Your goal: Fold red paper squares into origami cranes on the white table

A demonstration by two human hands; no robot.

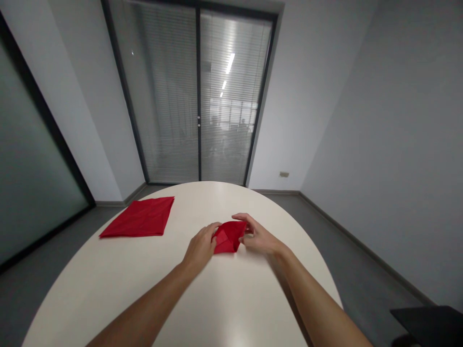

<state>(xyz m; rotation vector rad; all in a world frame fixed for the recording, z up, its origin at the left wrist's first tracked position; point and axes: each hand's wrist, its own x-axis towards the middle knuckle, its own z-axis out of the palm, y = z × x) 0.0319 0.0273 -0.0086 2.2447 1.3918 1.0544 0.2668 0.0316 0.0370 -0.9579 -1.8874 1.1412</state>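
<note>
A small folded red cloth (224,238) is on the white table between my two hands, its top layer raised into a loose pocket shape. My left hand (203,243) holds its left edge, thumb on the near side and fingers over the far side. At the right edge, my right hand (258,236) pinches the upper corner between thumb and fingers, with the index finger reaching past it. A larger red cloth (142,218) lies flat and folded at the table's left side, apart from both hands.
The round white table (231,294) fills the lower view. Behind it stands a glass partition with blinds (173,106). A dark object, perhaps a chair (432,323), is at the lower right. A wall outlet (284,174) sits low on the back wall.
</note>
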